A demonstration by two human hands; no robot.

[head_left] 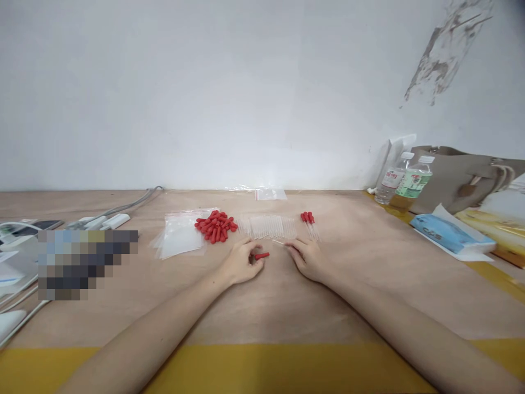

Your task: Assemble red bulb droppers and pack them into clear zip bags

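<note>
A red rubber dropper bulb [262, 255] points out from the curled fingers of my left hand [243, 261]. My right hand [307, 257] pinches a thin clear dropper tube [279, 242], its free end directed left towards my other hand. Bulb and tube are apart. Just beyond my hands lies a row of clear dropper tubes [268, 226] side by side. To its left is a heap of loose red bulbs [216, 225]. On the right, several droppers with red bulbs fitted [308, 218] lie together.
Clear zip bags [180, 235] lie left of the heap; another bag [270, 194] is by the wall. Cables and white chargers [115, 221] occupy the far left. Two bottles [413, 183], a grey bag [459, 178] and a blue tissue pack [453, 232] stand or lie right.
</note>
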